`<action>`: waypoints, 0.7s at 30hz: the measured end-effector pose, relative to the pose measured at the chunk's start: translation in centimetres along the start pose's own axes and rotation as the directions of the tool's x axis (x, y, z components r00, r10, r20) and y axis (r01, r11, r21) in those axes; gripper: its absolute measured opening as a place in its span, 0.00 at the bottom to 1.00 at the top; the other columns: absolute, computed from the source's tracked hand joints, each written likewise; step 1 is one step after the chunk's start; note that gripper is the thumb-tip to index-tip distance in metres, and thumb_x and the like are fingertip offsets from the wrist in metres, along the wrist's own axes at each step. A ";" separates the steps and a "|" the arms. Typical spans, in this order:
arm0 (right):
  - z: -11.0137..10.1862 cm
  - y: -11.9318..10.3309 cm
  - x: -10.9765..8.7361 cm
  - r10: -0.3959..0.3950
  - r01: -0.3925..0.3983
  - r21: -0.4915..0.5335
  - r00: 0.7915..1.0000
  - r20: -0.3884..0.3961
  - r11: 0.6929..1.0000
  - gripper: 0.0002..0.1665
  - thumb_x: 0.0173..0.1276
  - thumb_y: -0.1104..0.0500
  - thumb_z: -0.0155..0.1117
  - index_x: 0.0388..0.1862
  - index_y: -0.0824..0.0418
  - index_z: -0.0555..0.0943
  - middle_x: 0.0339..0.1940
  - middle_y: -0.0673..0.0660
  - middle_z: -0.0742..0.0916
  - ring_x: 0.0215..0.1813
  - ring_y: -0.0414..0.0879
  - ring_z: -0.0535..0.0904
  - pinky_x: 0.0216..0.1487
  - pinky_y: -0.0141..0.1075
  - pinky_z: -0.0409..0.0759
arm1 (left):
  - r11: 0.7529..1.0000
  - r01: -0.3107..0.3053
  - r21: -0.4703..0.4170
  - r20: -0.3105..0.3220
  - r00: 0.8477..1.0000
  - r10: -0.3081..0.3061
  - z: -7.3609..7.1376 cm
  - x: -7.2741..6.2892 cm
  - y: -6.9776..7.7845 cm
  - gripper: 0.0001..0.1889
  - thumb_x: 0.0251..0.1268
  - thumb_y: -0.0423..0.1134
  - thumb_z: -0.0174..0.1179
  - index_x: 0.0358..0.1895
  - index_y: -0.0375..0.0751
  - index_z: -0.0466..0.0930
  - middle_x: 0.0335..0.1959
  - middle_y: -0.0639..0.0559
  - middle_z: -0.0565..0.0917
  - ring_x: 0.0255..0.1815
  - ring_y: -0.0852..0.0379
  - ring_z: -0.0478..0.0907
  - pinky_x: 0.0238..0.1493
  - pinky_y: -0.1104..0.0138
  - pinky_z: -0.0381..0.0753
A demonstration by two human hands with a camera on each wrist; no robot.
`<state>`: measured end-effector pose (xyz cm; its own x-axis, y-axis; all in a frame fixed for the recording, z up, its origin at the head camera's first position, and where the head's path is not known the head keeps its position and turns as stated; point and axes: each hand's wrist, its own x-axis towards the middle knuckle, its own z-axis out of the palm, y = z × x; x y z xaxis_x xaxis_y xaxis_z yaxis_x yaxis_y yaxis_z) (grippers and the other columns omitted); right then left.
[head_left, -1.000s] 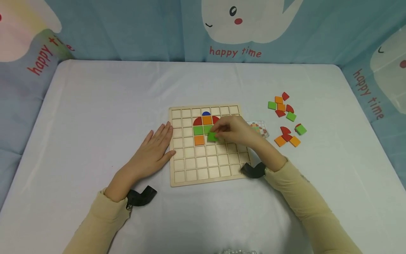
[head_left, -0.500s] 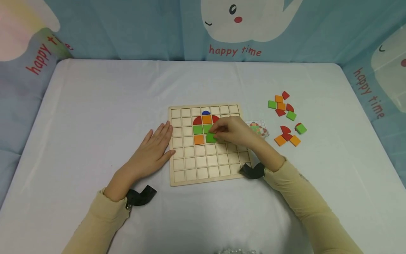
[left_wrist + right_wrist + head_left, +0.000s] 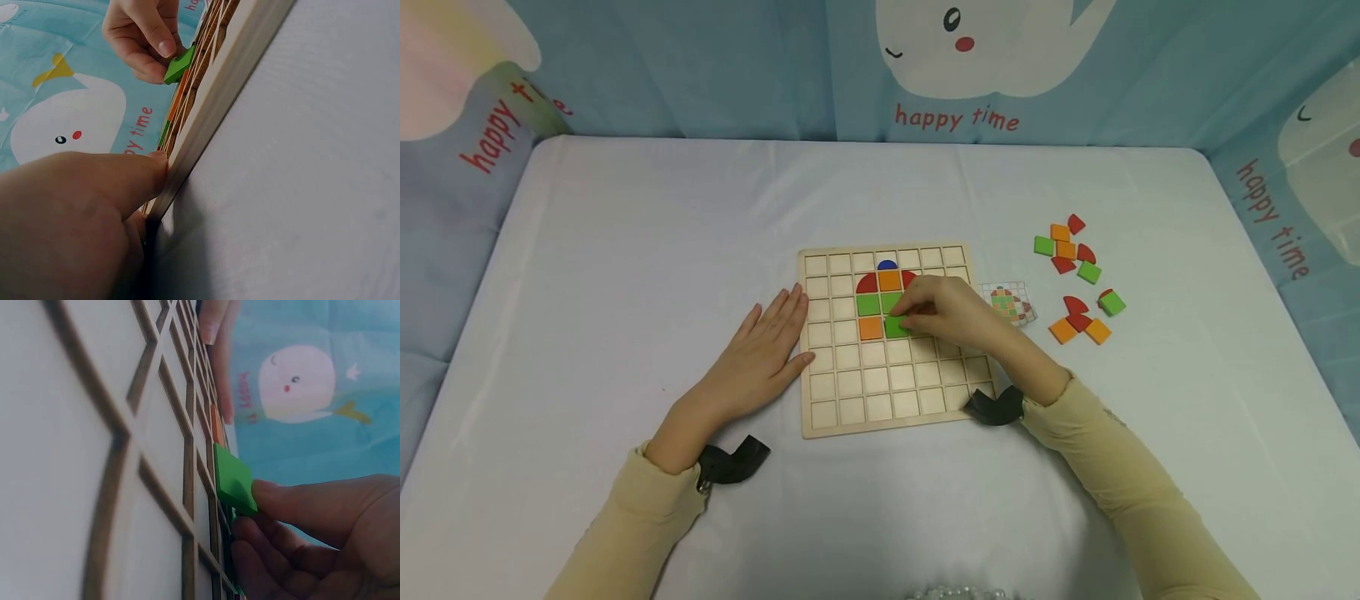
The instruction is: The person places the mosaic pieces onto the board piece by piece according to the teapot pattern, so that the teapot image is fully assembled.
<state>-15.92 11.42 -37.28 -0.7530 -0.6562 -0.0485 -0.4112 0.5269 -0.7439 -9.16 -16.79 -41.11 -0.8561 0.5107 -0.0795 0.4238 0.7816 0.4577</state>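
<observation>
A wooden grid board [image 3: 865,383] lies mid-table. My right hand [image 3: 951,310] pinches a green square tile [image 3: 232,478] between thumb and fingers, tilted over a cell just right of an orange tile [image 3: 870,328]. Above that sit green tiles [image 3: 868,305], another orange tile [image 3: 889,281], red quarter-round pieces [image 3: 867,283] and a blue half-round piece [image 3: 887,265]; the right hand partly hides this pattern. My left hand [image 3: 760,354] lies flat with straight fingers, its fingertips and thumb at the board's left edge. In the left wrist view the thumb touches the board's side.
Right of the board lies a printed pattern card [image 3: 1009,304], partly behind the right hand and wrist. Farther right are loose green tiles [image 3: 1089,272], orange tiles [image 3: 1097,332] and red pieces [image 3: 1075,307]. A patterned blue curtain [image 3: 760,75] hangs behind the table.
The right hand has brought the green tile slightly down and then left, closer to the orange tile. The left hand has stayed in place at the board's edge.
</observation>
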 end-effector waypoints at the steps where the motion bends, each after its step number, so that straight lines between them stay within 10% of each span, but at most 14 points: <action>1: 0.0 0.0 0.0 -0.003 0.003 -0.003 1.000 -0.004 1.000 0.06 0.60 0.68 0.67 0.37 0.64 0.86 0.38 0.54 0.85 0.39 0.44 0.79 0.42 0.35 0.78 | 1.000 -0.002 0.000 -0.002 1.000 0.002 0.0 0.0 0.0 0.37 0.74 0.47 0.45 0.74 0.30 0.38 0.76 0.41 0.39 0.76 0.46 0.33 0.71 0.51 0.32; 21: -0.2 0.0 0.0 0.050 -0.049 0.062 0.999 -0.014 0.997 0.06 0.60 0.70 0.66 0.37 0.65 0.85 0.37 0.54 0.86 0.37 0.44 0.80 0.40 0.34 0.78 | 1.000 0.016 0.003 0.018 1.000 -0.016 -0.1 0.1 0.0 0.37 0.74 0.48 0.44 0.74 0.31 0.37 0.76 0.42 0.38 0.76 0.47 0.31 0.71 0.51 0.31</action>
<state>-16.05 11.49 -37.19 -0.7799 -0.6212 -0.0766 -0.3408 0.5241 -0.7805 -9.28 -16.76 -41.03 -0.8573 0.5043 -0.1029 0.4109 0.7909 0.4534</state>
